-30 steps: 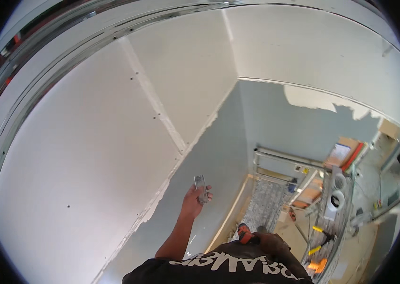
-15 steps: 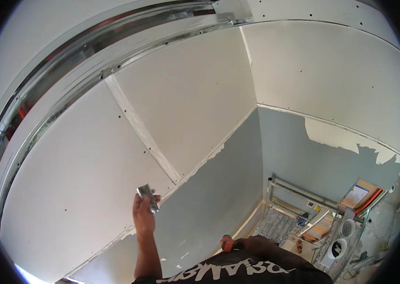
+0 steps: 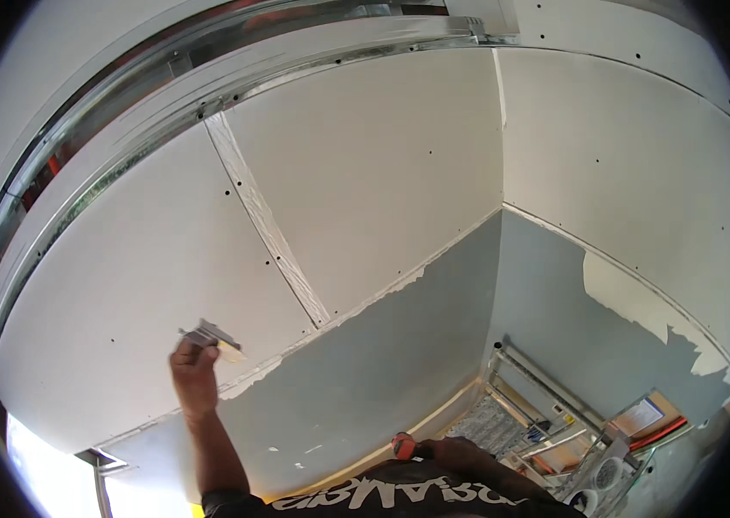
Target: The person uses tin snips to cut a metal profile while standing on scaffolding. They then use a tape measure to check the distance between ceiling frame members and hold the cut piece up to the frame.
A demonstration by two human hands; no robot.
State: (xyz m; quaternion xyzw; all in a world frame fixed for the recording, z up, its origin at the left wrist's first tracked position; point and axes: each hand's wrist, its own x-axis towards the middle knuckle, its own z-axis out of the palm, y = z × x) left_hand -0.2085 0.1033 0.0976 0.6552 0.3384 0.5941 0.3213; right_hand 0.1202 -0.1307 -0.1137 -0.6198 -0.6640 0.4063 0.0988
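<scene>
My left hand [image 3: 195, 373] is raised beside the white board ceiling [image 3: 149, 233], closed round a small grey metal plate [image 3: 207, 331] with a pale cream part at its lower edge. Its exact kind is unclear; it resembles a short scraper blade. My right hand [image 3: 451, 450] stays low in front of my dark shirt, with the fingers round a tool whose red rounded end [image 3: 402, 445] sticks out to the left. The rest of that tool is hidden. A joint strip of rough white filler [image 3: 266, 216] crosses the boards, right of the left hand.
Grey-blue walls [image 3: 382, 345] with ragged filler edges meet the boards. A metal scaffold rail [image 3: 546, 380] stands at the lower right, near a cardboard box [image 3: 659, 413] and a round white bucket [image 3: 609, 470]. Metal channels [image 3: 123, 142] run along the upper left; bright light [image 3: 45, 466] enters lower left.
My left hand has moved left with the metal plate, which is now turned flatter. The view has shifted, so the room's corner sits further right. The right hand keeps its tool.
</scene>
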